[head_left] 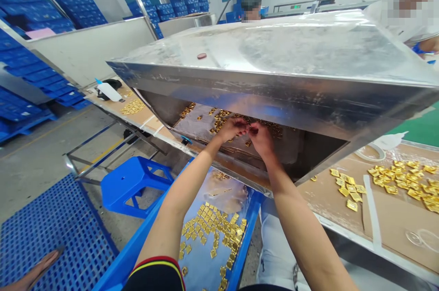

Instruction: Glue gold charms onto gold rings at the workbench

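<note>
Both of my hands reach in under the front edge of a metal hood [219, 81]. My left hand [233, 128] has its fingers curled together, and my right hand [259, 136] is pinched close beside it, fingertips almost meeting. Whatever sits between the fingers is too small to make out. Around and behind them, small gold-coloured pieces [221, 119] lie on a pale sheet inside the hood. Below my forearms a blue tray [252, 218] holds many flat square gold pieces [211, 218] on a light sheet, with clear plastic at its far end.
More gold squares [404, 176] lie on the cardboard-covered table at right, near a tape roll [370, 151]. A white bottle [109, 90] is at left. A blue stool [133, 185] and blue slatted pallet [51, 236] stand on the floor. Other people are beyond the hood.
</note>
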`<state>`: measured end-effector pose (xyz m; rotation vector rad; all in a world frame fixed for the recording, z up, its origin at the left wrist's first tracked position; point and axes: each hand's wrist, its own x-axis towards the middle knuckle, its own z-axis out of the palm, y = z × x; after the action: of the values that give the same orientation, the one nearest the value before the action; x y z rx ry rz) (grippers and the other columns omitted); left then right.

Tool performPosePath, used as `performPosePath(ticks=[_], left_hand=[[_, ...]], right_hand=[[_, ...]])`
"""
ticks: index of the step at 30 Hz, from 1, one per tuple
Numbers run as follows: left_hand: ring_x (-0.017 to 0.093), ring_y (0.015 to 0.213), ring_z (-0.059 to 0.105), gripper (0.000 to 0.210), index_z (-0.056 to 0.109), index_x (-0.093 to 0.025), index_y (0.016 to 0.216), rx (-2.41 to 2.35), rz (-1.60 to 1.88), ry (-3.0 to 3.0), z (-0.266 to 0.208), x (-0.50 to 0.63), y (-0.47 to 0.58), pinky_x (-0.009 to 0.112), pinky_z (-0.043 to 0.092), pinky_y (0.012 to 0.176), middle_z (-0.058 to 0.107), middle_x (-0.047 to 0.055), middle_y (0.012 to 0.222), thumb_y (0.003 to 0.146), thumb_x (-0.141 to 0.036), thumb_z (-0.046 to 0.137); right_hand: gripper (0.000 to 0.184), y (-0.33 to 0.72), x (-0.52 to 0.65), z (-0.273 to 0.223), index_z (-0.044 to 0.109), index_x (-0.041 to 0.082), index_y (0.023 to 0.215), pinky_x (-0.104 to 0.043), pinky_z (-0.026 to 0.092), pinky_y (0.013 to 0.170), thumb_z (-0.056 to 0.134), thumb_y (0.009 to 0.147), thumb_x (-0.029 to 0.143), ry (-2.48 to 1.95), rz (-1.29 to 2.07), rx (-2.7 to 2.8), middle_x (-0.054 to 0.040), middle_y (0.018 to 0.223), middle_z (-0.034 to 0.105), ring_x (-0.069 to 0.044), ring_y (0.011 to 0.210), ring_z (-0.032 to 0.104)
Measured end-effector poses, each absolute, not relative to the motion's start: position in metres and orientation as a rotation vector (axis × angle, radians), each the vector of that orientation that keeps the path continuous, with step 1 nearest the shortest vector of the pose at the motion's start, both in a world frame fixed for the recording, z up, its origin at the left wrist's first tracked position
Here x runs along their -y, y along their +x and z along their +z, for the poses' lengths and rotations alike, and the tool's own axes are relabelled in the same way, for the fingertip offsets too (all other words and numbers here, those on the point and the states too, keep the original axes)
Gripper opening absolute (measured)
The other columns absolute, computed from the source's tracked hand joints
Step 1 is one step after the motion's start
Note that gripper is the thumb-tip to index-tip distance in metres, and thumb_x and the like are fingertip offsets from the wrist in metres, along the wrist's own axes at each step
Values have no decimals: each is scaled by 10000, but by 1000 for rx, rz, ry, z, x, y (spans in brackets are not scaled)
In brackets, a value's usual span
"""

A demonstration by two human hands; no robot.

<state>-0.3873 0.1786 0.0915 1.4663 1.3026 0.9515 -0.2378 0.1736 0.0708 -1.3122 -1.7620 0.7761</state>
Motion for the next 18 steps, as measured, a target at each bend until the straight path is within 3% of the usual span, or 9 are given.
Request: performPosePath(ticks=[11, 18], left_hand=[[109, 503, 525, 175, 657, -152, 640, -1476, 869, 1561, 96, -174, -389, 214, 406, 483, 642, 13, 569, 745, -291, 669], [174, 590, 575, 215, 674, -172, 552, -1636, 781, 1765, 90, -179, -395, 272, 465, 619, 597, 11, 498, 726, -284, 732]], right_hand=[[258, -232, -170, 78, 748, 174, 975, -381, 510, 975, 525, 870, 100, -1413, 692, 1786, -86, 1027, 763, -234, 1020, 702], [224, -231, -168, 73, 738, 191, 864, -376, 515, 939, 552, 832, 71, -1480, 667, 1826, -101, 914, 752, -260, 978, 703]])
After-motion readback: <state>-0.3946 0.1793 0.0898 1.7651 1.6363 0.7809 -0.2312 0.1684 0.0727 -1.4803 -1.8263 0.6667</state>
